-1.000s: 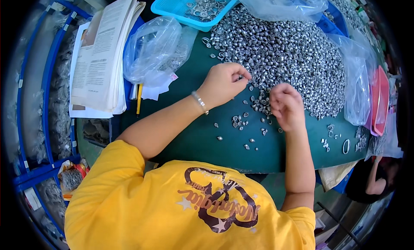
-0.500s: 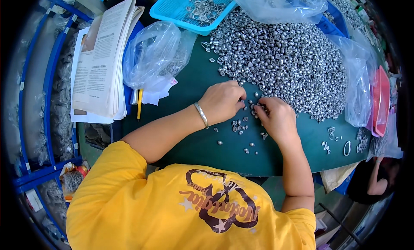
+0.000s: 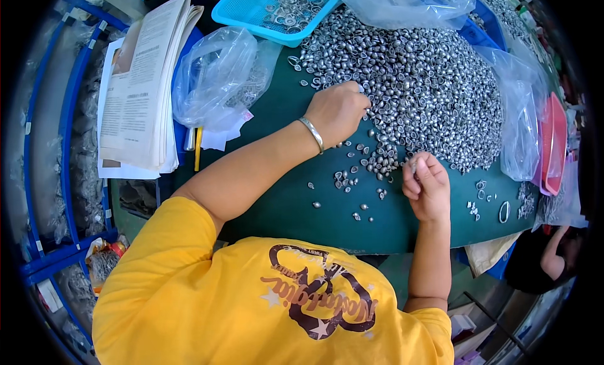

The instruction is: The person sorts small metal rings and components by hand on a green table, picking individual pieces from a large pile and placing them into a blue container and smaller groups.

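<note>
Right hand [image 3: 430, 187], thumb and forefinger pinched together, silvery heap [image 3: 421, 78] just beyond.

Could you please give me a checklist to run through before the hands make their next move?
1. Left hand beside the heap of small metal pieces: ok, at its near left edge.
2. Left fingers' contents known: cannot tell, the hand's back hides them.
3. Right hand contents known: cannot tell, its fingers are curled.
4. Small cluster of pieces apart from the heap: ok, it lies separately on the green table.
5. Heap fully uncovered: not ok, a clear bag overlaps its far edge.
</note>
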The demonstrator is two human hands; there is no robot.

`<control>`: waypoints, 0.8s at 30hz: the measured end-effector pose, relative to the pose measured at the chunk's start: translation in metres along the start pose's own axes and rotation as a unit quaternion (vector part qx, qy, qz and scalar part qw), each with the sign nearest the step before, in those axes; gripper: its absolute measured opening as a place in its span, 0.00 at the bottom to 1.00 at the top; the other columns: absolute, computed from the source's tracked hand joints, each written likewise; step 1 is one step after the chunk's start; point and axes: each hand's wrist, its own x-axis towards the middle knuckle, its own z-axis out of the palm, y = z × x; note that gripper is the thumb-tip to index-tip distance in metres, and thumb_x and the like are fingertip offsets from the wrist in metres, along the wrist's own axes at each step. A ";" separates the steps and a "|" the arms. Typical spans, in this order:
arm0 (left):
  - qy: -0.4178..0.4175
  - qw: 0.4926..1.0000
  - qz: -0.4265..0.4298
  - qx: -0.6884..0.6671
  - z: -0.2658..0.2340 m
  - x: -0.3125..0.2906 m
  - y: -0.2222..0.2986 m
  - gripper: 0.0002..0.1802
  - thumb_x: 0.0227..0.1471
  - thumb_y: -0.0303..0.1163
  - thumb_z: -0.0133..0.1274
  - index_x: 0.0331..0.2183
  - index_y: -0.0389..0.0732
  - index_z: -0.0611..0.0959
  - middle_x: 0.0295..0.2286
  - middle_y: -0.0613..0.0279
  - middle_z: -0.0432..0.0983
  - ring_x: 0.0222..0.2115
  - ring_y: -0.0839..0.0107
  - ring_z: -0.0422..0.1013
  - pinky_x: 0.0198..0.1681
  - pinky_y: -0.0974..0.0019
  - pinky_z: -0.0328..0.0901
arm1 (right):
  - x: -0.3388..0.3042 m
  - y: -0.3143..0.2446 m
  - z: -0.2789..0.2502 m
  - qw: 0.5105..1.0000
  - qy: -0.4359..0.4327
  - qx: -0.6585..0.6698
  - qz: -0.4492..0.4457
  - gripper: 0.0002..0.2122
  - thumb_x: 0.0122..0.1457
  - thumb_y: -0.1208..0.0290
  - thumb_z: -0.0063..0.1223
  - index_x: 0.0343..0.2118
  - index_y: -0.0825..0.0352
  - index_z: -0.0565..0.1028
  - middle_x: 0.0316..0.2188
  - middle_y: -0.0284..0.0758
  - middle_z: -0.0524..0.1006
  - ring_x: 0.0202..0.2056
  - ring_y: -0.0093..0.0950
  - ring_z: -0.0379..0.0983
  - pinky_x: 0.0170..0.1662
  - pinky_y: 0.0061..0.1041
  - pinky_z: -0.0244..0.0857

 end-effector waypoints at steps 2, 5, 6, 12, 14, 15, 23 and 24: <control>-0.014 1.000 0.017 0.011 0.002 -0.001 0.000 0.03 0.39 0.29 0.53 0.21 0.41 0.78 0.22 0.60 0.69 0.25 0.61 0.69 0.26 0.62 0.64 | -0.003 -0.003 -0.009 0.998 0.001 0.065 -0.005 0.06 0.57 0.72 0.42 0.28 0.68 0.67 0.22 0.35 0.68 0.13 0.14 0.52 0.14 0.10 0.46; -0.036 0.998 0.044 0.013 -0.001 -0.010 0.007 0.03 0.39 0.29 0.53 0.21 0.41 0.78 0.22 0.61 0.68 0.25 0.61 0.68 0.27 0.62 0.63 | -0.006 -0.006 -0.013 0.996 -0.012 0.091 -0.017 0.06 0.57 0.71 0.42 0.29 0.68 0.67 0.23 0.38 0.70 0.14 0.14 0.54 0.13 0.09 0.47; -0.042 0.998 0.044 -0.001 -0.002 -0.015 0.010 0.03 0.39 0.29 0.53 0.21 0.41 0.78 0.22 0.61 0.68 0.25 0.61 0.68 0.27 0.63 0.63 | -0.006 -0.006 -0.014 0.994 -0.020 0.105 -0.017 0.06 0.57 0.70 0.41 0.29 0.68 0.67 0.24 0.39 0.70 0.14 0.14 0.54 0.12 0.09 0.47; -0.065 0.996 0.047 -0.045 -0.009 -0.037 0.017 0.04 0.39 0.28 0.54 0.22 0.40 0.76 0.23 0.60 0.67 0.24 0.61 0.68 0.27 0.63 0.63 | -0.002 -0.014 -0.012 0.986 0.002 0.165 -0.015 0.04 0.55 0.75 0.40 0.30 0.69 0.67 0.22 0.39 0.70 0.14 0.16 0.56 0.11 0.10 0.47; -0.068 0.996 0.033 -0.048 -0.010 -0.040 0.019 0.04 0.39 0.27 0.54 0.23 0.40 0.77 0.23 0.60 0.67 0.24 0.61 0.68 0.27 0.63 0.63 | 0.003 -0.015 -0.013 0.996 -0.005 0.089 -0.016 0.04 0.55 0.76 0.40 0.31 0.69 0.67 0.21 0.36 0.69 0.14 0.16 0.55 0.11 0.10 0.46; -0.072 0.996 0.028 -0.051 -0.010 -0.040 0.020 0.04 0.39 0.27 0.54 0.23 0.40 0.77 0.23 0.59 0.67 0.24 0.60 0.68 0.27 0.63 0.63 | 0.007 -0.016 -0.015 0.998 0.020 -0.056 -0.022 0.07 0.56 0.75 0.39 0.35 0.70 0.69 0.20 0.31 0.69 0.14 0.16 0.57 0.14 0.11 0.49; -0.076 0.994 0.003 -0.072 -0.013 -0.046 0.021 0.05 0.39 0.26 0.54 0.25 0.41 0.77 0.24 0.59 0.68 0.25 0.60 0.68 0.28 0.63 0.64 | 0.012 0.003 0.019 0.654 0.024 -0.719 -0.233 0.12 0.50 0.77 0.44 0.39 0.68 0.70 0.27 0.43 0.73 0.27 0.38 0.71 0.30 0.31 0.65; -0.078 0.994 0.002 -0.073 -0.013 -0.047 0.022 0.05 0.38 0.26 0.54 0.25 0.41 0.77 0.24 0.59 0.68 0.26 0.60 0.68 0.28 0.63 0.64 | 0.012 0.002 0.019 0.700 0.021 -0.679 -0.219 0.12 0.51 0.78 0.43 0.40 0.69 0.69 0.28 0.43 0.73 0.28 0.36 0.71 0.31 0.29 0.65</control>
